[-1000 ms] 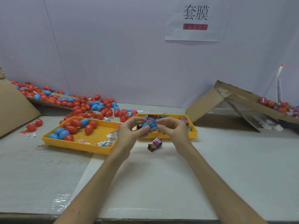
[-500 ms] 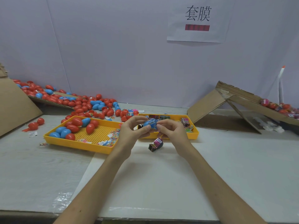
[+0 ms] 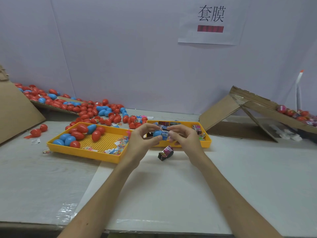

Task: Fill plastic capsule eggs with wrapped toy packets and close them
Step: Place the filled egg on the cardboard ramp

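Left hand (image 3: pixel 142 140): I pinch the blue egg (image 3: pixel 158 133) between thumb and fingertips, just above the tabletop (image 3: pixel 171 186).
Right hand (image 3: pixel 186 137): my fingers curl onto the printed packet (image 3: pixel 165 134) at the egg's right end.
Egg and packet: they are touching, and the packet still shows outside the shell. I cannot tell how far in it sits.
Step in hand: by my reckoning I am seating the packet, and the closing is not yet done.
Supply of eggs: red and blue ones lie in the left yellow tray (image 3: pixel 82 152), with a big loose pile (image 3: pixel 96 110) behind it.
Supply of packets: more sit in the right yellow tray (image 3: pixel 207 139), and a spare packet (image 3: pixel 165 152) lies just below my hands.
Likely done: a few wrapped eggs rest on the cardboard ramp (image 3: pixel 267 109) at far right.
Left to do: nearly everything, judging by the pile.
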Demonstrator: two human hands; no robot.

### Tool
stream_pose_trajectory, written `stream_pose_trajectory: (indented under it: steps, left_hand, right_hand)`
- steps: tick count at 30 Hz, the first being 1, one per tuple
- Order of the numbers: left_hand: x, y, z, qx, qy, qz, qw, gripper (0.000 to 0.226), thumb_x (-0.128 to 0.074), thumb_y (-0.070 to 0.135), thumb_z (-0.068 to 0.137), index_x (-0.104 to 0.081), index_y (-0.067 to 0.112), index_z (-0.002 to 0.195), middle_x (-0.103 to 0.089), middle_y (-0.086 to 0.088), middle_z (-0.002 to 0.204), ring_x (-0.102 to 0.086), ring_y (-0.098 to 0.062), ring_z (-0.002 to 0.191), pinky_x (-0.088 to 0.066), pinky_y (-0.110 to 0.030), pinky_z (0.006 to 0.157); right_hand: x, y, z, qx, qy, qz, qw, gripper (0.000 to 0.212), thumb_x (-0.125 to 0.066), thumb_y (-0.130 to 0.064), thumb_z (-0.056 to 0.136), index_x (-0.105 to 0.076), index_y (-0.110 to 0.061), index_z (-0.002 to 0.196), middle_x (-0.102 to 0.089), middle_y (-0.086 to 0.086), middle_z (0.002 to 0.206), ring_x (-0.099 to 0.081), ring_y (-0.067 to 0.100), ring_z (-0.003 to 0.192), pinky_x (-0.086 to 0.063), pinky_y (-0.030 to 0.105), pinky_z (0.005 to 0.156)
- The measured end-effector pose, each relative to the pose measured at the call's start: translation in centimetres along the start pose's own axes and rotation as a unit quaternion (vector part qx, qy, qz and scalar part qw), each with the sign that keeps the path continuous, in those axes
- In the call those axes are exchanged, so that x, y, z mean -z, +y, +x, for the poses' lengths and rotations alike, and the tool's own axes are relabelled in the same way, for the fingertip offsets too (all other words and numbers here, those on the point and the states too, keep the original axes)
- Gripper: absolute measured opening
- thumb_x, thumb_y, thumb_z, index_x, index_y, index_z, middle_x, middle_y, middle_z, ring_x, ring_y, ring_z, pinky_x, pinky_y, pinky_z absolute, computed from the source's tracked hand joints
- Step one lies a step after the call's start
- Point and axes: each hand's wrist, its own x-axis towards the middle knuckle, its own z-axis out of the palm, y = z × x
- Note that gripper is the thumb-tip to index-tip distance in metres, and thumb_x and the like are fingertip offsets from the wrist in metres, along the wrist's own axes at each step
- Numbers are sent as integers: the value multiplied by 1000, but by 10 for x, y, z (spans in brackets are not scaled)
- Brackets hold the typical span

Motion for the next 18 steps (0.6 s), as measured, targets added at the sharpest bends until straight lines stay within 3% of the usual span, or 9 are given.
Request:
stream_pose_trajectory:
  steps: [4,9,12,18]
  left_hand:
    - [-1,-1,0,-16,3,30,999,27,-81,6,83,-73,27,97,-71,5,110,-73,-11,94,-62,-28,73]
    - [-1,-3,1,-25,5,42,999,25,-82,9,83,-73,28,97,-72,9,107,-70,-6,100,-61,-27,77]
    - [-1,-5,1,-18,-6,38,999,20,-78,13,88,-74,27,102,-73,13,105,-70,-12,105,-61,-30,80]
    - [0,-5,0,-29,-4,49,998,20,-71,10,94,-75,28,101,-71,8,108,-72,-12,100,-61,-27,75]
  right_hand:
    - [-1,-4,-1,38,1,22,999,11,-73,-13,91,-76,-24,92,-76,-2,93,-73,20,85,-56,23,65]
    - [-2,-1,-1,47,1,-13,999,13,-79,-13,85,-77,-25,87,-76,-6,88,-72,14,82,-60,32,74]
    - [-1,-1,-1,47,6,-16,999,14,-78,-13,86,-76,-27,84,-75,-6,86,-72,15,82,-60,34,75]
    - [-2,-1,0,53,18,-19,998,16,-78,-15,86,-75,-30,81,-73,-11,82,-70,9,81,-56,23,69]
